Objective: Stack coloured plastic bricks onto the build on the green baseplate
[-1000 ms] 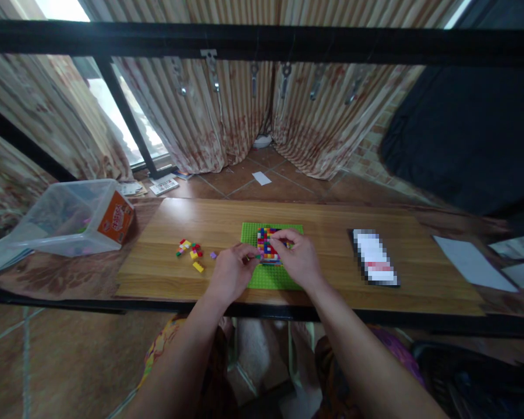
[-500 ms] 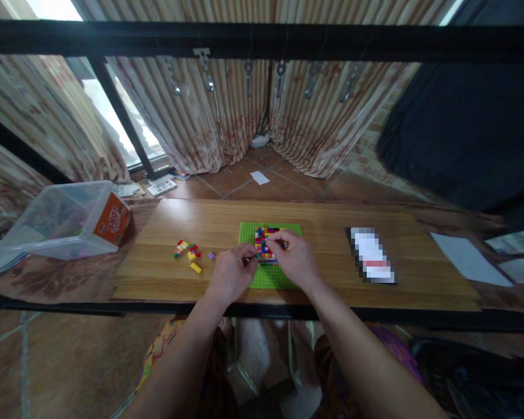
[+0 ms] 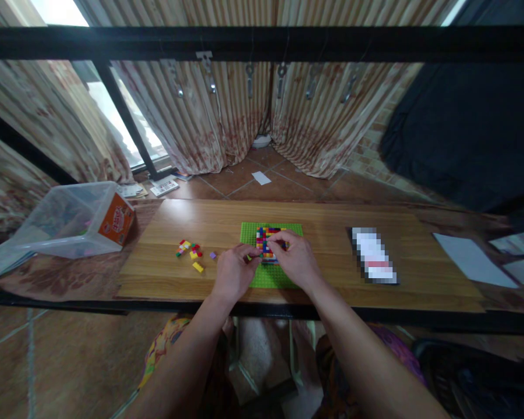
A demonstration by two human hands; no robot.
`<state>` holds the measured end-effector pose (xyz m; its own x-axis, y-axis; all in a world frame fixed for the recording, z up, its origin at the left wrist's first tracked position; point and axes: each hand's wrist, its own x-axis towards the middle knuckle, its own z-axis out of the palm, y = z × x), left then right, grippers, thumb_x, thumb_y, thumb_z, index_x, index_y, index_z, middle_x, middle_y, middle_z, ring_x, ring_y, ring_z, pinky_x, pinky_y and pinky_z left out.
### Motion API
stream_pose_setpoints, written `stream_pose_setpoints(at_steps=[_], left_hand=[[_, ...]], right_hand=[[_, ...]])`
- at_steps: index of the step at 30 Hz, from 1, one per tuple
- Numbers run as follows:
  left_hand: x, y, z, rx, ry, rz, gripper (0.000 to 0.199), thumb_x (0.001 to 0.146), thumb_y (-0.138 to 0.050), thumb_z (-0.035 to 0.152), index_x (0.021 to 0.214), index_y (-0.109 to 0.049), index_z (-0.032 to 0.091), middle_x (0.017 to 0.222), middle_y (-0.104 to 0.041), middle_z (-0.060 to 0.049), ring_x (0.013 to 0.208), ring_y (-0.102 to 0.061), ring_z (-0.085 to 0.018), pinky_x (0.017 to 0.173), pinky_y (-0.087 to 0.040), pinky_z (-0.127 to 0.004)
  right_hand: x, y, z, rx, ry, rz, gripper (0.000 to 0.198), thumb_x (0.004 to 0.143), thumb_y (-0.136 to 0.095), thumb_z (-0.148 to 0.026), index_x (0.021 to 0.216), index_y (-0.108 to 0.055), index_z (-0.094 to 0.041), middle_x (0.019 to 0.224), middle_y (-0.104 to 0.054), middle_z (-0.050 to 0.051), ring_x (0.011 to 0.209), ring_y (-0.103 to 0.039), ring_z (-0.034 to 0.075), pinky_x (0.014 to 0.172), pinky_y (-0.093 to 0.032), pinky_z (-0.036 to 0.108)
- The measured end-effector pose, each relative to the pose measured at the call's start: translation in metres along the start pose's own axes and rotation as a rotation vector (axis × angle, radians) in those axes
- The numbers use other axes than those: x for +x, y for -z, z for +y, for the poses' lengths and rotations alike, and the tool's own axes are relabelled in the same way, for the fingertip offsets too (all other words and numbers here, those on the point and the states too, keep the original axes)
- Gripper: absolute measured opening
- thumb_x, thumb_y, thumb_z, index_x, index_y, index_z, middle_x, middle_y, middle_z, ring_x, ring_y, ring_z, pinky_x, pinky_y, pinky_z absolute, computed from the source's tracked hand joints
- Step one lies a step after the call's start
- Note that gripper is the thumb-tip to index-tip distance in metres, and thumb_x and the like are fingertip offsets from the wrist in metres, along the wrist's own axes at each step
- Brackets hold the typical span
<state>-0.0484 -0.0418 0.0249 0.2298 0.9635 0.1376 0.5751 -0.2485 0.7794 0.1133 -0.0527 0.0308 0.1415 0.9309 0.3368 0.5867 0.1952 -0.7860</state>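
Observation:
A lime-green studded baseplate (image 3: 273,281) lies near the front of the wooden table, bearing a multicoloured block of toy bricks (image 3: 265,233). My left hand (image 3: 236,270) is closed in a pinch at the left side of this block; a speck of dark green shows by its fingertips, too small to name. Over the right part of the bricks, my right hand (image 3: 296,259) is closed with thumb and forefinger together, and its fingers hide some of them. What it pinches, if anything, is hidden. Left of the baseplate lie loose bricks (image 3: 197,267), among them a purple brick (image 3: 213,255).
A clear plastic bin (image 3: 76,230) with an orange label lies at the table's left. On the right is a pixelated phone-like object (image 3: 374,256), with a white sheet (image 3: 474,260) beyond it. A black bar (image 3: 262,45) with hanging metal clips crosses above the table.
The whole view has shifted slightly. Both hands stay at the brick block in nearly the same pose, and the loose bricks lie as before.

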Motion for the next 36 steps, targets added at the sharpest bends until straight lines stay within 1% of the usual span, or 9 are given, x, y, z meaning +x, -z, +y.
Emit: stream_pose_setpoints(at_steps=[6,13,18,23,26,29,32,36], left_hand=[[0.000,0.001,0.003,0.003,0.035,-0.011,0.012,0.080,-0.068,0.013,0.083,-0.076,0.022,0.084,-0.078,0.000,0.072,-0.068,-0.014,0.068,-0.048,-0.025],[0.001,-0.002,0.004,0.056,0.026,-0.015,0.009,0.080,-0.067,0.013,0.078,-0.071,0.021,0.083,-0.076,0.000,0.075,-0.068,-0.015,0.069,-0.048,-0.024],[0.000,-0.001,0.006,0.122,0.018,-0.004,0.010,0.081,-0.066,0.013,0.075,-0.068,0.020,0.080,-0.074,-0.001,0.074,-0.067,-0.014,0.068,-0.046,-0.024],[-0.001,-0.001,0.009,0.133,0.016,0.002,0.010,0.081,-0.065,0.013,0.074,-0.068,0.019,0.079,-0.073,-0.001,0.073,-0.066,-0.014,0.068,-0.045,-0.025],[-0.002,-0.002,0.011,0.162,0.026,0.005,0.010,0.082,-0.064,0.013,0.076,-0.069,0.020,0.081,-0.074,-0.002,0.075,-0.067,-0.015,0.070,-0.045,-0.025],[-0.002,-0.004,0.011,0.211,0.036,0.010,0.010,0.082,-0.063,0.013,0.079,-0.069,0.020,0.084,-0.075,-0.002,0.077,-0.067,-0.016,0.072,-0.046,-0.025],[-0.003,-0.005,0.011,0.243,0.047,0.015,0.009,0.083,-0.062,0.015,0.080,-0.069,0.021,0.085,-0.075,-0.002,0.077,-0.067,-0.016,0.070,-0.044,-0.026],[-0.004,-0.005,0.011,0.283,0.070,0.026,0.005,0.083,-0.064,0.020,0.081,-0.069,0.021,0.085,-0.075,-0.002,0.078,-0.067,-0.016,0.069,-0.043,-0.026]], right_hand=[[0.000,0.000,0.000,-0.013,-0.002,-0.041,0.012,0.084,-0.062,-0.023,0.078,-0.072,-0.022,0.087,-0.073,0.005,0.085,-0.066,0.021,0.077,-0.049,0.034],[0.000,0.000,0.001,-0.049,-0.006,-0.051,0.010,0.082,-0.064,-0.022,0.078,-0.072,-0.023,0.087,-0.073,0.004,0.085,-0.065,0.021,0.079,-0.049,0.035],[0.000,0.000,-0.001,-0.062,0.006,-0.056,0.010,0.081,-0.065,-0.018,0.077,-0.072,-0.022,0.087,-0.073,0.005,0.086,-0.066,0.021,0.079,-0.049,0.035],[0.000,-0.001,-0.001,-0.049,0.021,-0.050,0.009,0.081,-0.065,-0.016,0.078,-0.071,-0.022,0.086,-0.071,0.004,0.086,-0.065,0.021,0.082,-0.048,0.036],[-0.002,-0.004,-0.001,-0.062,0.025,-0.029,0.008,0.080,-0.067,-0.017,0.078,-0.071,-0.023,0.089,-0.069,0.004,0.091,-0.064,0.021,0.087,-0.048,0.038],[-0.005,-0.009,-0.003,-0.106,0.005,0.001,0.007,0.077,-0.071,-0.017,0.080,-0.072,-0.023,0.095,-0.066,0.006,0.098,-0.062,0.024,0.092,-0.047,0.042],[-0.007,-0.013,-0.004,-0.137,-0.014,0.013,0.009,0.074,-0.074,-0.017,0.081,-0.072,-0.024,0.097,-0.065,0.007,0.102,-0.059,0.027,0.095,-0.046,0.045],[-0.007,-0.013,-0.005,-0.120,-0.012,0.006,0.010,0.074,-0.073,-0.016,0.080,-0.072,-0.024,0.097,-0.064,0.006,0.104,-0.059,0.027,0.096,-0.045,0.046]])
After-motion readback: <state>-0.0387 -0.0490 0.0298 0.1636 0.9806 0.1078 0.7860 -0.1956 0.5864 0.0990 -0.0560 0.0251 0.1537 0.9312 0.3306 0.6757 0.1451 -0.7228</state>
